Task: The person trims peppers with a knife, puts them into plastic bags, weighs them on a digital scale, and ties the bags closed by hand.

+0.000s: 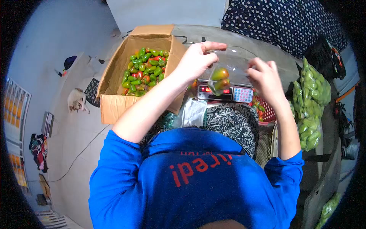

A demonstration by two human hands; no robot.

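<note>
A clear plastic bag (pixel 237 61) with a few orange-green peppers (pixel 220 74) at its bottom hangs between my hands. My left hand (pixel 199 60) is closed on the bag's left edge, thumb and fingers near its mouth. At the bag's right side, my right hand (pixel 266 79) has its fingers curled in a pinch on the plastic. Below and behind the bag is a digital scale (pixel 243 95) with red digits and a keypad, partly covered by the bag. To the left, a cardboard box (pixel 110 82) holds many green and red peppers (pixel 146 70).
A red basket (pixel 269 111) with more peppers is partly hidden behind my right forearm. Bulging bags of green produce (pixel 310 95) lie at the right. White plastic bags (pixel 193 112) lie before the scale. A cat (pixel 77 100) is on the floor at left, near a cable (pixel 82 152).
</note>
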